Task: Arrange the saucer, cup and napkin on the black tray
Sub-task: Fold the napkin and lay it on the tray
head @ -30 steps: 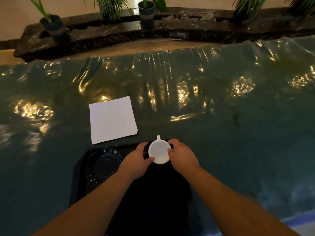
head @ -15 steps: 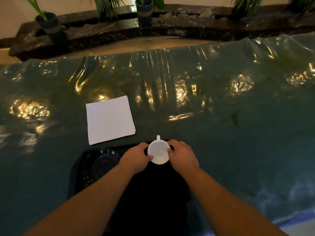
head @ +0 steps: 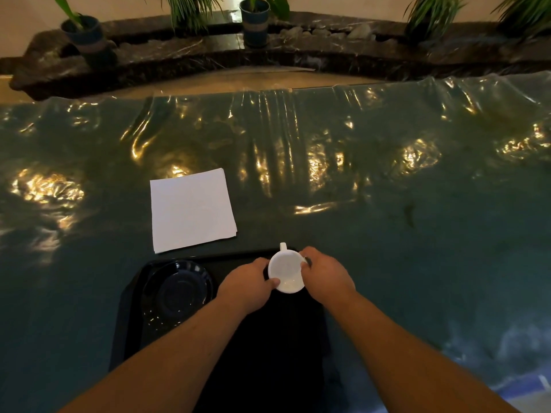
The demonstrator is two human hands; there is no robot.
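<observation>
Little has shifted since a moment ago: the white cup point(head: 285, 272) sits in the same spot at the far edge of the black tray point(head: 128, 311), just below the centre of the frame, and both hands are still clasped round it. The left hand point(head: 249, 286) presses its thumb against the cup's near-left side; the right hand point(head: 326, 277) wraps the right side, fingers curled over the rim. The handle points away, toward the top of the frame. I cannot tell whether the cup rests on the tray or is held just above it.

The dark saucer point(head: 179, 289) already lies on the tray's left part, apart from the cup. So the saucer looks done, and the cup is on or nearly on the tray, though not on the saucer.

The white napkin point(head: 192, 210) is what remains: it lies flat on the desk point(head: 387, 219) left of centre, just beyond the tray's far edge, untouched. Potted plants point(head: 255, 22) line the ledge at the top of the frame.
</observation>
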